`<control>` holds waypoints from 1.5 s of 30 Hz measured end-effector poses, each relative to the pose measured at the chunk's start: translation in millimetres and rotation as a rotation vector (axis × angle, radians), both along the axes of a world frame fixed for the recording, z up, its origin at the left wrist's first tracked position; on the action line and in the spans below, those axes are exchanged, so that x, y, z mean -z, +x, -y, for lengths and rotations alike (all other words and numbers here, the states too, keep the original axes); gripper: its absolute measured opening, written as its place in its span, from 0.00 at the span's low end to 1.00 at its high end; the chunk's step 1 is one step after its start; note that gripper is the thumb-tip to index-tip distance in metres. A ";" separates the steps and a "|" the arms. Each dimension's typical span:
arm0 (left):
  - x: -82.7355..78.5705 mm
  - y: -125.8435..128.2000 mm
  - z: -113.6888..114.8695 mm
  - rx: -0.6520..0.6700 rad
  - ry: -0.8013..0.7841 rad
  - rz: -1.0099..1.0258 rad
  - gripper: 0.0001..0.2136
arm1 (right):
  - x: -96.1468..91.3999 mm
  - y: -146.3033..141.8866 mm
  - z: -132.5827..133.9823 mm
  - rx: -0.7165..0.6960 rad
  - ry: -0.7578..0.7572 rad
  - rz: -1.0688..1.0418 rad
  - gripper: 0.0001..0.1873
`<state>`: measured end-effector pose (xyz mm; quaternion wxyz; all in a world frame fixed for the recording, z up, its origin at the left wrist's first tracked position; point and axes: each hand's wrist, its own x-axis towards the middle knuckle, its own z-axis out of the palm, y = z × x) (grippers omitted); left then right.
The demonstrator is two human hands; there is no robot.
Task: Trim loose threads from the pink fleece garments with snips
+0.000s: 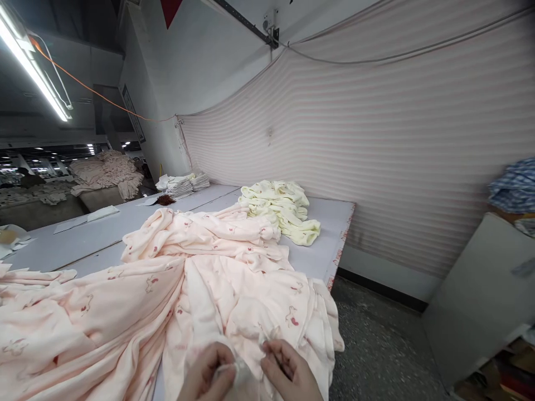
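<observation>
My left hand (209,372) is closed, thumb and fingers pinching a pale, whitish edge of the pink printed fabric (251,314) at the near edge of the table. Just to its right, my right hand (291,372) is also closed, its fingertips pressed together beside a small whitish bit of cloth. A thin dark shape shows under its fingers, too unclear to name. Beneath both hands the soft pink cloth lies in layers, with small animal prints and red marks. More pink fabric (96,312) spreads in folds to the left.
Behind the pink cloth lies a pale yellow garment pile (278,206) on the grey table (330,223). Folded white pieces (181,185) are stacked farther back. A striped sheet (376,139) covers the wall. A grey cabinet (480,301) stands on the right, across the dark floor.
</observation>
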<state>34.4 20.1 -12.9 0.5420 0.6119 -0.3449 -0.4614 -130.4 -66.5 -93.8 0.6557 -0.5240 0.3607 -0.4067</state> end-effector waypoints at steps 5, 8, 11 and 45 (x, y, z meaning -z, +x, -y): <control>-29.8 4.3 16.6 -0.158 -0.113 -0.047 0.10 | 8.5 -11.6 13.4 0.162 -0.075 -0.143 0.15; -10.4 -10.8 36.5 0.057 -0.127 0.539 0.11 | 14.3 -11.2 16.6 0.156 -0.176 -0.324 0.10; 17.0 -25.7 53.4 0.298 -0.068 0.947 0.13 | 18.0 -11.6 17.9 0.115 -0.269 -0.466 0.08; 4.7 -3.9 42.3 0.307 0.056 0.480 0.11 | -37.1 8.3 16.7 0.065 -0.269 -0.076 0.19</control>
